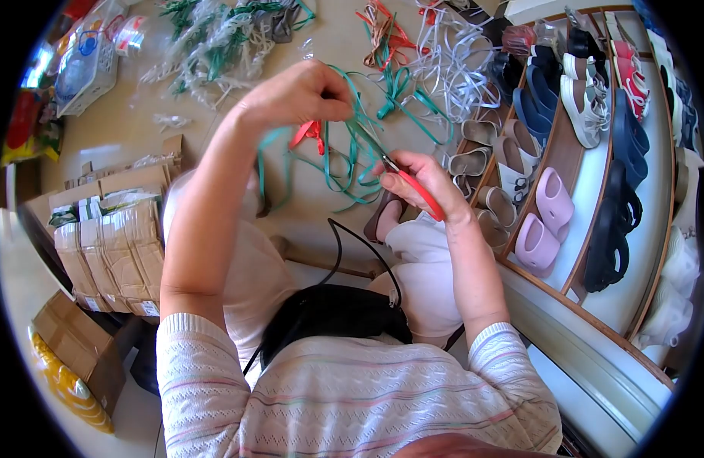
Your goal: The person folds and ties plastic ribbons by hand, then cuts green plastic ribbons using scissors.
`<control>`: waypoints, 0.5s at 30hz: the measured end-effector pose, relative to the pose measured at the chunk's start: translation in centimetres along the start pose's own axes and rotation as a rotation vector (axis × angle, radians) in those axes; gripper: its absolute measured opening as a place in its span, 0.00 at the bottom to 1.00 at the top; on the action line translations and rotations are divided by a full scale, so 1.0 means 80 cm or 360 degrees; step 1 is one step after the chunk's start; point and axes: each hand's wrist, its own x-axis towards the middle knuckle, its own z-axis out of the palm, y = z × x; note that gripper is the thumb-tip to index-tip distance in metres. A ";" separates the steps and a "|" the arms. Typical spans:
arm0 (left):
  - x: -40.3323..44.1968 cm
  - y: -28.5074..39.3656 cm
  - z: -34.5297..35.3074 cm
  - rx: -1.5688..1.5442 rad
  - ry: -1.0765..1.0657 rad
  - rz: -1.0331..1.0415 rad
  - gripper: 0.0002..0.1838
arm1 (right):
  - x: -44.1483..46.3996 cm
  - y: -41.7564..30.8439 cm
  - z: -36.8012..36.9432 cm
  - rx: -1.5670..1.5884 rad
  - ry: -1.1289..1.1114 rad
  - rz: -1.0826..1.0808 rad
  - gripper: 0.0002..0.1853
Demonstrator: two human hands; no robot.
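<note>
Red-handled scissors [422, 196] are in my right hand [421, 179], with the blades pointing up and left among green ribbons. My left hand [306, 95] is raised above and to the left of the scissors, its fingers closed round green ribbon [352, 107]. Loops of this ribbon hang below my left hand and beside the blades. A small red ribbon piece [309, 136] shows just under my left hand. More green ribbon [398, 88] lies curled on the floor beyond the scissors.
Shoe racks [569, 149] with sandals and shoes stand at the right. White ribbons [451, 57] and a green and white heap [218, 53] lie on the floor ahead. Flattened cardboard [115, 244] and a white basket [88, 72] are at the left. A black bag [321, 317] rests on my lap.
</note>
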 end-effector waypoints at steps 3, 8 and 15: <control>-0.002 0.007 0.002 -0.0019 0.0019 -0.0071 0.09 | 0.005 0.000 0.001 0.0000 0.0005 -0.0020 0.12; -0.011 0.010 -0.017 -0.0104 -0.0037 -0.0281 0.09 | 0.003 0.006 -0.004 -0.0068 0.0041 -0.0042 0.13; -0.010 0.015 -0.017 0.0010 -0.0024 -0.0194 0.08 | 0.004 0.006 -0.007 -0.0168 -0.0031 -0.0093 0.13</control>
